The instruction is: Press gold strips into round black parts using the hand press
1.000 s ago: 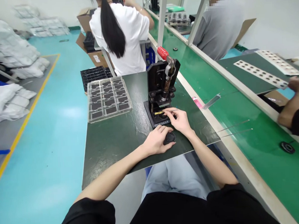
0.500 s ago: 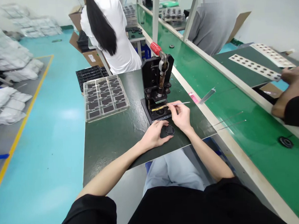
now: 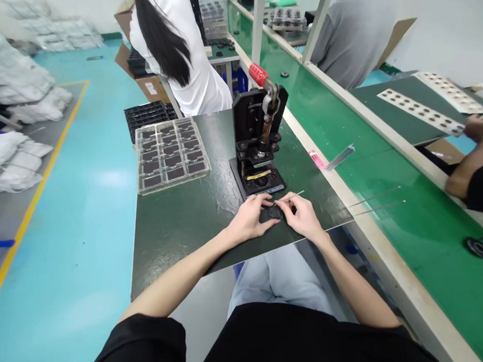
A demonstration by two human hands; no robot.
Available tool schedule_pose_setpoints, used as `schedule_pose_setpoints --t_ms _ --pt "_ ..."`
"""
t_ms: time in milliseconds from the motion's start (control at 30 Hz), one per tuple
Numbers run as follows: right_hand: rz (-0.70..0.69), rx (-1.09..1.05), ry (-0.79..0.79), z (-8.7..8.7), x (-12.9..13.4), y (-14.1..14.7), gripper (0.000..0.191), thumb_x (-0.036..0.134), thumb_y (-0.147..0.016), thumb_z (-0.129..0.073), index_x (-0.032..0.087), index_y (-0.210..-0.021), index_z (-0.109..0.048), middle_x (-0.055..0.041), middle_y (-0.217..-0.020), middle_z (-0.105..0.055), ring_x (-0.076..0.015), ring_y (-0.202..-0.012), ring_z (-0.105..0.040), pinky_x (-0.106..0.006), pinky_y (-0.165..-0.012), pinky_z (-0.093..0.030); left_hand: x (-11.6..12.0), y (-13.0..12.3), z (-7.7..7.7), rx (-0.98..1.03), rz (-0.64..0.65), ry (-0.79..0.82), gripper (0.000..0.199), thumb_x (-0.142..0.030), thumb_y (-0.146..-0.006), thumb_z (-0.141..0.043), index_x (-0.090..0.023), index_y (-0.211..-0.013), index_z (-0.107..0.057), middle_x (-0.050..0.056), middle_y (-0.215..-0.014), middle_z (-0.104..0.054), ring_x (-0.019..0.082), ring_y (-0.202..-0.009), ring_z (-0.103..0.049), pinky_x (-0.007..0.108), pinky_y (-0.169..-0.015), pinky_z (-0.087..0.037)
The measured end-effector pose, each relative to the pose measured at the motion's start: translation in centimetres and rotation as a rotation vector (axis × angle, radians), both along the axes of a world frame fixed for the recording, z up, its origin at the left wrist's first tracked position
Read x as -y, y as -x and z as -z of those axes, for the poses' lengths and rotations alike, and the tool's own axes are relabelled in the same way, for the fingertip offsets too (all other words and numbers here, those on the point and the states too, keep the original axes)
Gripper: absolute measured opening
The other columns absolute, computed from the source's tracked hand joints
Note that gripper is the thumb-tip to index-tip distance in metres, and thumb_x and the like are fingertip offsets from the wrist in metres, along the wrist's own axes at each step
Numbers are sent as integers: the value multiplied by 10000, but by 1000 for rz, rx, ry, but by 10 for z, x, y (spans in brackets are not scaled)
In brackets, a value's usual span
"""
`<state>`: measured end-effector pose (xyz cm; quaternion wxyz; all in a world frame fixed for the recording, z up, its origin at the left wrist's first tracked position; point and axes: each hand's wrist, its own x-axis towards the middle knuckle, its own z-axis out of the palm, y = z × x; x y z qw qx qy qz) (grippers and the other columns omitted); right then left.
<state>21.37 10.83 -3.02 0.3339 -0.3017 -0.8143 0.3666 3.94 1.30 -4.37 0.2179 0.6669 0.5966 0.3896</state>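
A round black part [image 3: 274,213] lies on the dark green table near its front edge. The thumb and fingers of my left hand [image 3: 249,218] curl round it from the left and hold it at its rim. From the right, my right hand [image 3: 302,216] pinches a thin pale stick [image 3: 298,194], its fingertips at the part's right edge; the stick's working end is hidden by the fingers. Just beyond both hands stands a black hand press [image 3: 259,134] with a red lever grip [image 3: 258,75]. A yellow strip [image 3: 259,175] lies across the press's base.
Left of the press is a clear tray [image 3: 171,154] of dark pieces, with black trays [image 3: 147,117] behind. A green conveyor [image 3: 370,163] runs along the right, bearing thin rods [image 3: 378,195] and a black ring [image 3: 476,247]. Co-workers sit ahead and at right.
My right hand has come back from the press base to the round black part, bringing the stick with it. My left hand stays at the part. The yellow strip remains on the base.
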Motion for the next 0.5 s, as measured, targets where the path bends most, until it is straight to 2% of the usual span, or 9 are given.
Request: schedule_pose_setpoints --t_ms 167,367,500 --pt "-15 28 -34 1 0 -1 360 477 -1015 -566 213 -779 -632 -28 -723 -636 -144 -584 -527 -295 -589 -456 0 0 -1 0 0 10 599 -348 -819 -840 -235 -1295 -495 87 -1166 -731 279 -1142 -699 434 -919 -623" --pt "-49 41 -162 4 0 1 275 361 -1034 -534 219 -815 -619 -43 -752 -639 -184 -688 -581 -333 -702 -501 -1 1 -3 -15 -5 -3 595 -353 -808 -854 -222 -1271 -504 90 -1141 -740 277 -1124 -697 424 -905 -624" --pt "-48 34 -201 4 0 1 247 330 -1038 -529 227 -826 -603 -42 -753 -629 -193 -713 -588 -339 -705 -505 -2 1 -2 -15 -11 1 605 -353 -807 -854 -228 -1283 -502 84 -1148 -739 276 -1124 -698 424 -903 -622"
